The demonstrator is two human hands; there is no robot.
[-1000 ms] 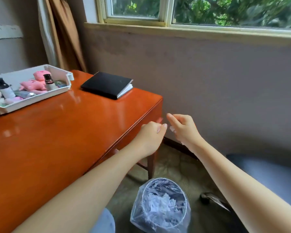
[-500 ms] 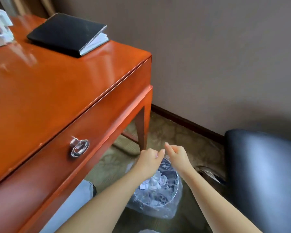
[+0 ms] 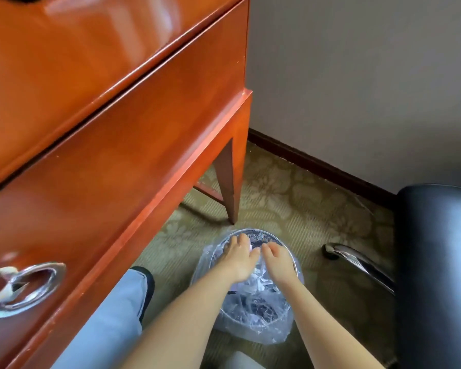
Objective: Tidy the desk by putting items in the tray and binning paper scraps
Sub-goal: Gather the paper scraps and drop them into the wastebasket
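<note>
- A metal ring pull (image 3: 24, 287) sits on the drawer front of the orange wooden counter (image 3: 112, 102).
- The left hand (image 3: 239, 258) hovers over the bin (image 3: 253, 310), fingers loosely spread, holding nothing visible.
- White paper scraps (image 3: 260, 282) lie inside the bin's clear liner, between and under both hands.
- The right hand (image 3: 277, 259) is just beside the left, fingers curled downward; whether it pinches a scrap cannot be told.
- A black chair (image 3: 437, 262) stands at far right.

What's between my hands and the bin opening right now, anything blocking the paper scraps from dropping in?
Nothing visible blocks it. The left hand and right hand sit directly over the open mouth of the bin, whose clear liner is folded back over the rim. Scraps already lie inside.
</note>
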